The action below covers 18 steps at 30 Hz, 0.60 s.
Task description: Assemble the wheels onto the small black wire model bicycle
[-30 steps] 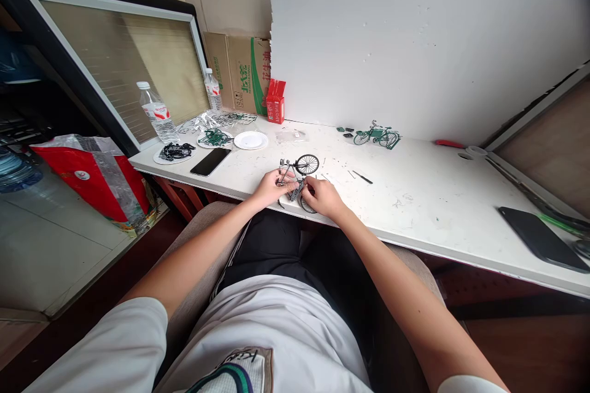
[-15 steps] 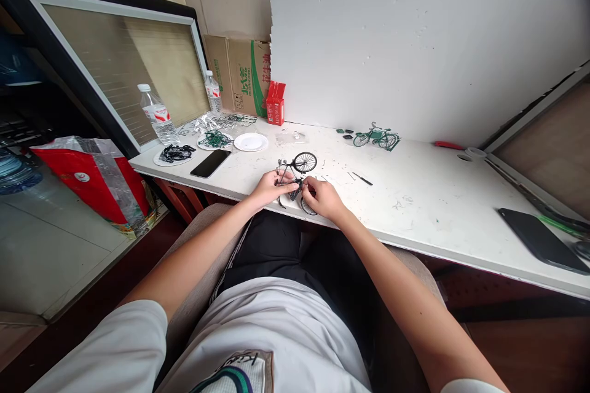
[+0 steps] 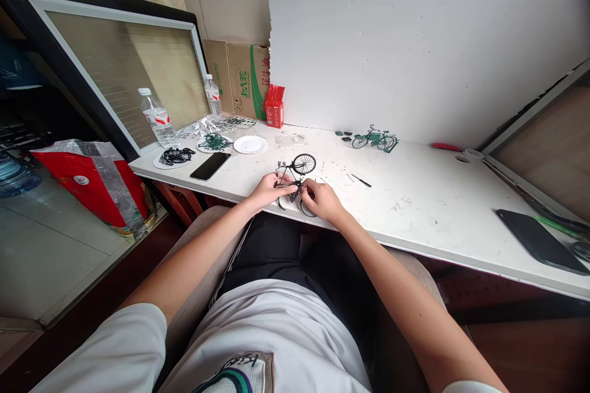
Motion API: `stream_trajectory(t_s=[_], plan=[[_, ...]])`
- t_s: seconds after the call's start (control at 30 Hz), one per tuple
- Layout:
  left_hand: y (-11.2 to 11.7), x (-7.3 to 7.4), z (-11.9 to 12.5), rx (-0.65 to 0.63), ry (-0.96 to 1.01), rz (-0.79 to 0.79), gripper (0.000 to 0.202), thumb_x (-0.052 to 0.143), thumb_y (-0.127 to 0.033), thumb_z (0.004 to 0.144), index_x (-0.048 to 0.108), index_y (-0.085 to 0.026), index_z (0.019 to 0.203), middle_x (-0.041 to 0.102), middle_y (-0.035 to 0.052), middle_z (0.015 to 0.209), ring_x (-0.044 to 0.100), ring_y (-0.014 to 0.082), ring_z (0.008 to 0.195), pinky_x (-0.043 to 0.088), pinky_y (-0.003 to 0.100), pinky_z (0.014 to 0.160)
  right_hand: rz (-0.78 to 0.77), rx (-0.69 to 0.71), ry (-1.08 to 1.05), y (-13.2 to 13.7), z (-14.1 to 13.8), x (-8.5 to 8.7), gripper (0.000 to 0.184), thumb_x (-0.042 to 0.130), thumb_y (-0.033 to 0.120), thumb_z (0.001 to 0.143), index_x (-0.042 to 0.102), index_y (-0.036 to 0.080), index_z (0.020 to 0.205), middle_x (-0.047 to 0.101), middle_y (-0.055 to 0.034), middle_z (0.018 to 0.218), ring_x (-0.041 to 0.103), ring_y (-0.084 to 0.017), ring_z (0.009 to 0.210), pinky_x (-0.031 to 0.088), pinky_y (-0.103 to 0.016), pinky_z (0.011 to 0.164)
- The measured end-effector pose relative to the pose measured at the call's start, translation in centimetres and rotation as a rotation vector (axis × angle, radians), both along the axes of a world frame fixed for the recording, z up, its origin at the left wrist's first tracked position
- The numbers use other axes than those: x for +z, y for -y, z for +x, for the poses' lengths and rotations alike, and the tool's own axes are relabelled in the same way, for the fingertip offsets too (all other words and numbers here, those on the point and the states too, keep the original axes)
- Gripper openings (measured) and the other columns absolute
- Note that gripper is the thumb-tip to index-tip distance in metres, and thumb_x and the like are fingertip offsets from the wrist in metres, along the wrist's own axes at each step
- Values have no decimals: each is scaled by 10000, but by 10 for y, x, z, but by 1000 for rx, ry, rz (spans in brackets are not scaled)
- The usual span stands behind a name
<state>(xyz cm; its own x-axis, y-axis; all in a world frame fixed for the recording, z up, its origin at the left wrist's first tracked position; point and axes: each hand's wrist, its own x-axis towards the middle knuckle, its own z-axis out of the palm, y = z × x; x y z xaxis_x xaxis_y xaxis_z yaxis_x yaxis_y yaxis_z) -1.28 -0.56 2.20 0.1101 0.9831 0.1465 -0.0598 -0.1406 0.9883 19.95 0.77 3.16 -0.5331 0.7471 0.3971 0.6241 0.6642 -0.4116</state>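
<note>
A small black model bicycle (image 3: 302, 167) stands at the near edge of the white table (image 3: 415, 196). My left hand (image 3: 267, 189) is closed round its frame from the left. My right hand (image 3: 322, 198) pinches the frame from the right, beside the rear wheel, which is partly hidden by my fingers. The front wheel sticks up behind my hands. A thin dark tool (image 3: 362, 180) lies on the table to the right of my hands.
A finished green model bicycle (image 3: 375, 137) stands at the back. To the left are a black phone (image 3: 211, 166), paper plates with parts (image 3: 250, 144), two water bottles (image 3: 157, 118) and a red box (image 3: 275, 107). Another dark phone (image 3: 541, 239) lies at the far right.
My hands stay on the black bicycle with only small finger shifts. The view has tilted slightly.
</note>
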Motion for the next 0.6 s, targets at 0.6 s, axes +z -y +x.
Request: stream_trajectory(t_s=[0.6], plan=[[0, 0, -3, -12, 29, -15, 435, 932, -328, 682, 700, -140, 999, 711, 36, 930, 682, 158, 863, 538, 305, 840, 17, 9, 7, 0, 0, -1, 215, 450, 347, 1006, 602, 220, 922, 669, -20, 734, 560, -178, 626, 331, -275, 641]])
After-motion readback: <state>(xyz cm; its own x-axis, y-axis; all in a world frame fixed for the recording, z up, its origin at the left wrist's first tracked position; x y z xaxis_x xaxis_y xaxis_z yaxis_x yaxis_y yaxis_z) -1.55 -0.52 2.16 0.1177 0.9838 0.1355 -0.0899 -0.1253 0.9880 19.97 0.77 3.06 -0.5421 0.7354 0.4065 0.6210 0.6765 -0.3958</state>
